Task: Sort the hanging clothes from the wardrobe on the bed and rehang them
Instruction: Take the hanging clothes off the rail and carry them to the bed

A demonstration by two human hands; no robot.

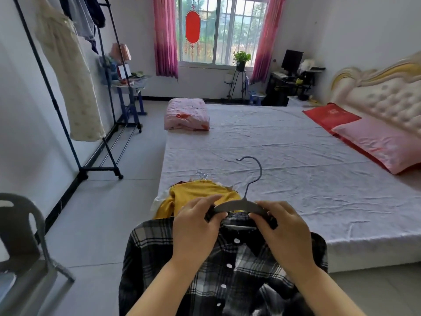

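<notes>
Item, nearest: black, grey and white plaid button-front shirt (227, 277) with white buttons, held up in front of the person at the foot corner of the bed, its collar at hand level and its body hanging below the frame's lower edge. Left hand (196, 226): fingers curled and pinched on the left shoulder of a grey flat-armed clothes hanger with a blue-grey wire hook (245, 202), thumb on top. Right hand (284, 229): fingers closed over the hanger's right shoulder and the shirt collar beneath it. Hanger hook stands upright above the hands, curling to the left. Just beyond the hands, on the near corner of the bed: a mustard-yellow knit garment (200, 195) lying atop other clothes, with silver wire hanger hooks (202, 174) showing at its far edge. White wrinkled bedsheet over a wide mattress (307, 169). Lower left: grey plastic chair (20, 233) on the grey tiled floor. Left wall: dark blue metal rolling garment rack (107, 142) carrying a cream dotted dress (68, 83) and darker garments further along. Far corner of bed: folded pink floral quilt (186, 114). Right: pink pillow (378, 144) on a red pillow (330, 115), against a cream tufted headboard (382, 94). Farthest: window with pink curtains (165, 35), potted green plant (241, 59) on a stand.
</notes>
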